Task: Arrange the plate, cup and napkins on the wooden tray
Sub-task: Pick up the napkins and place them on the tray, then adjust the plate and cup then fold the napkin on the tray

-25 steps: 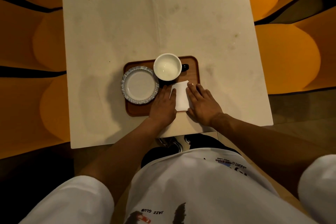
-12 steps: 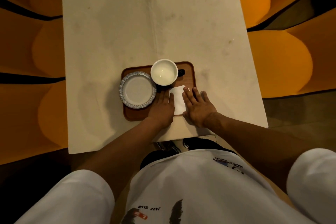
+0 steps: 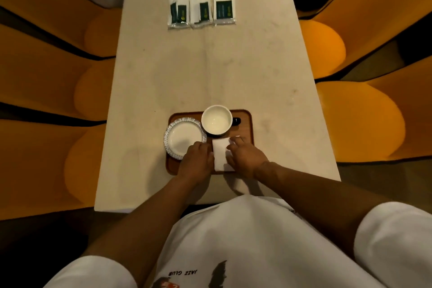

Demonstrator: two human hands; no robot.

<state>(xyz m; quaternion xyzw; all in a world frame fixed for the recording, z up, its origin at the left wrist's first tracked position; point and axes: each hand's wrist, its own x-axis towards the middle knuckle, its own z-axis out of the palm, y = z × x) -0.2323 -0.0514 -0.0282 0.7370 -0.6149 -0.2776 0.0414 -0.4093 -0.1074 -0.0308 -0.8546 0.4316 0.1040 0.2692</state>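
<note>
At the table's (image 3: 210,72) near edge the wooden tray (image 3: 245,124) carries the plate (image 3: 181,137) at its left edge, the cup (image 3: 216,121) at its far edge, and a white napkin (image 3: 221,154) at its near right. The left hand (image 3: 197,161) rests flat beside the napkin; the right hand (image 3: 245,155) presses on it, fingers spread, gripping nothing.

Plate (image 3: 181,139), cup (image 3: 216,120), napkin (image 3: 221,154) on tray (image 3: 246,124)

Table (image 3: 210,72) lies bare between tray (image 3: 248,124) and 3 packets (image 3: 201,10) — cup (image 3: 216,120), plate (image 3: 183,139) crowd the tray.
</note>
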